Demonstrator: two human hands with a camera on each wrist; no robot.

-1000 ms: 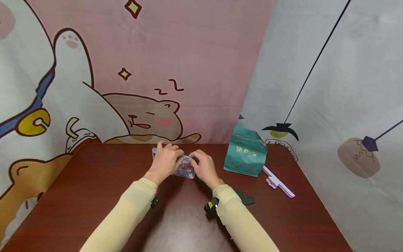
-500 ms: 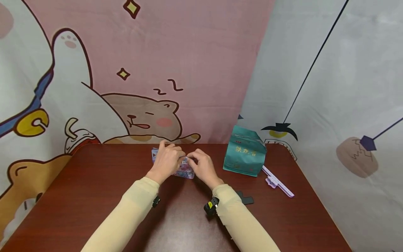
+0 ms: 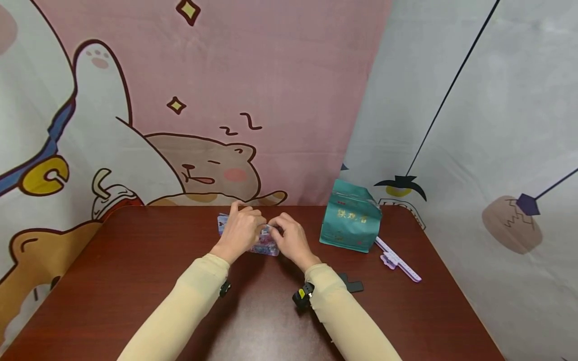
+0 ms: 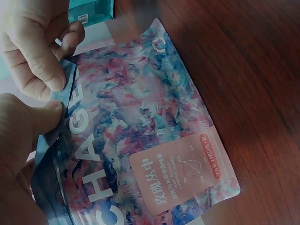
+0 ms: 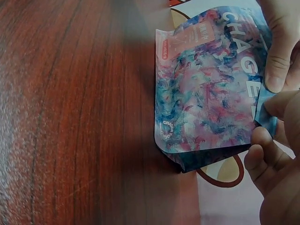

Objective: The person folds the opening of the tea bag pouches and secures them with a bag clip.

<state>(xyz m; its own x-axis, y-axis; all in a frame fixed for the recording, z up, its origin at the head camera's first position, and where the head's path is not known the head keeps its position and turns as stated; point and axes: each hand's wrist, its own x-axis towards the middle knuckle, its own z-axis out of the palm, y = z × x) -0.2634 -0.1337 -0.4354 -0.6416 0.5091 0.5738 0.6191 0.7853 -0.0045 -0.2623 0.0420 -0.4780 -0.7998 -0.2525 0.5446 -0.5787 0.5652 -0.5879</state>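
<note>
A tea pouch [image 3: 265,244] printed in blue, pink and purple, with CHAGE lettering and a pink label, stands upright near the table's far edge. My left hand [image 3: 241,228] pinches its folded top edge from the left, covering much of it in the head view. From the right, my right hand [image 3: 292,239] pinches the same edge with thumb and fingers. The left wrist view shows both thumbs close together on the dark top strip of the pouch [image 4: 136,108]. In the right wrist view the base of the pouch [image 5: 206,89] sits near the tabletop.
A teal bag [image 3: 351,220] with gold characters stands at the back right of the wooden table [image 3: 149,281]. Beside it lies a lilac ruler-like sealing clip [image 3: 399,260]. A dark flat piece [image 3: 354,286] lies partly behind the right sleeve. A printed cartoon cloth hangs behind.
The left hand has shifted slightly right, nearer the right hand, along the pouch's top edge. The fingertips now pinch closer together. The pouch stays in place.
</note>
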